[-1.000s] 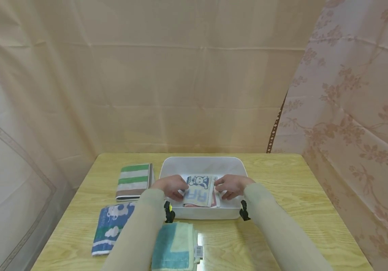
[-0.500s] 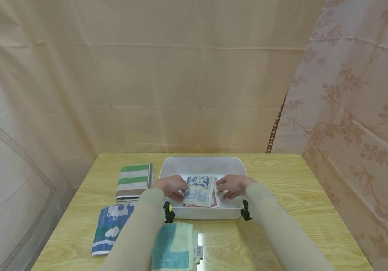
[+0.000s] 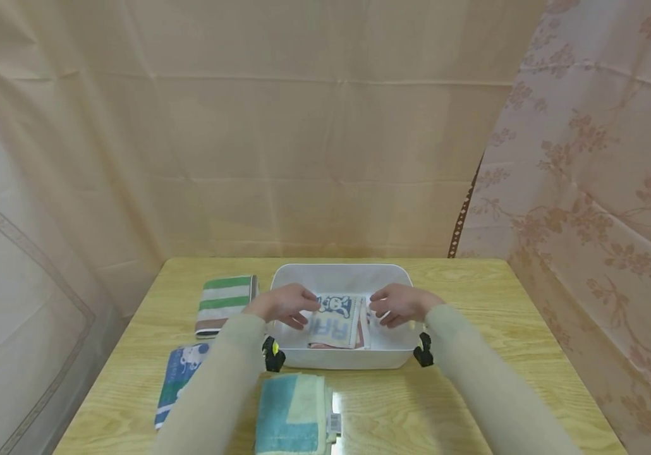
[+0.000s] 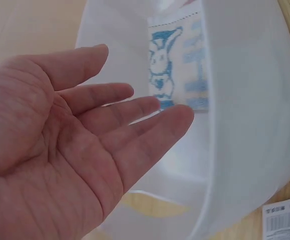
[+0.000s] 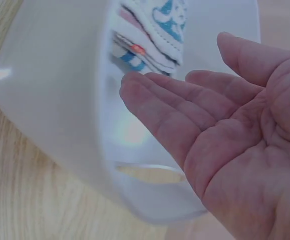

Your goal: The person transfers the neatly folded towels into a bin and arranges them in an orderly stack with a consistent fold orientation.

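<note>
A folded towel (image 3: pixel 331 330) with a blue cartoon animal and pale blue letters lies in a white plastic bin (image 3: pixel 345 359). Pinkish cloth edges show from under it on the right, and the right wrist view reveals several stacked layers (image 5: pixel 139 47). My left hand (image 3: pixel 288 304) is held over the bin at the towel's left side, its palm bare in the left wrist view and the fingers loosely extended. On the opposite side my right hand (image 3: pixel 402 304) hovers with relaxed fingers, a small gap from the towel. Neither hand holds anything.
Left of the bin lies a green, white and brown striped towel (image 3: pixel 224 304). Nearer, a blue towel (image 3: pixel 173 379) is partly hidden by my left sleeve. A teal and pale yellow towel (image 3: pixel 294 414) with a barcode tag (image 3: pixel 334 423) lies before the bin on the wooden table (image 3: pixel 473 373).
Both hands have drawn apart and lifted slightly, the left to the left and the right to the right, away from the towel's sides. The towel stays in the bin.
</note>
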The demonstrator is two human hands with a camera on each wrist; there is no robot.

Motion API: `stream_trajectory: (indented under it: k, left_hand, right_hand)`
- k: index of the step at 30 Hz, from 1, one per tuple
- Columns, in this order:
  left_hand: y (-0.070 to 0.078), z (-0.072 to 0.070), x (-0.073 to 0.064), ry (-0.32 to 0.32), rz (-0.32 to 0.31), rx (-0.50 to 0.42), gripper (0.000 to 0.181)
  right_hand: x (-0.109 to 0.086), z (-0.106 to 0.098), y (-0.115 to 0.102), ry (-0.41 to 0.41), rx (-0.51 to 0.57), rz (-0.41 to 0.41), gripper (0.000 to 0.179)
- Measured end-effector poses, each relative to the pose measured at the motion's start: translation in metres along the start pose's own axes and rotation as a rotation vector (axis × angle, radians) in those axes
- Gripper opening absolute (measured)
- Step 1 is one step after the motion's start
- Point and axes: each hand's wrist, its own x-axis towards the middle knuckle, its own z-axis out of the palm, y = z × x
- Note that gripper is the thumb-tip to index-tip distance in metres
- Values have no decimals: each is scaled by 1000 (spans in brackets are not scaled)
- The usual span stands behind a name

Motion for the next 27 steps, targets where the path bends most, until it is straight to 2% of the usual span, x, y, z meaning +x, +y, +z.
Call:
stream_trajectory:
  k: [8,16,20,27]
  left_hand:
    - [2,-8,-11,-37,61,-21,50]
    - [3,-14,-30,-62,125,-58,48]
    - [2,-17,-42,-68,138,-101,47]
    - [-6,-21,-59,-85,153,-122,39]
  right_hand:
    - [-13,-10,-6,-3,43,-55,54]
    - [-20,-23,-3,15,77,-89,53]
    - [-25,-29,-1,35,103,-101,52]
    - [-31,-39,4,58,120,-108,51]
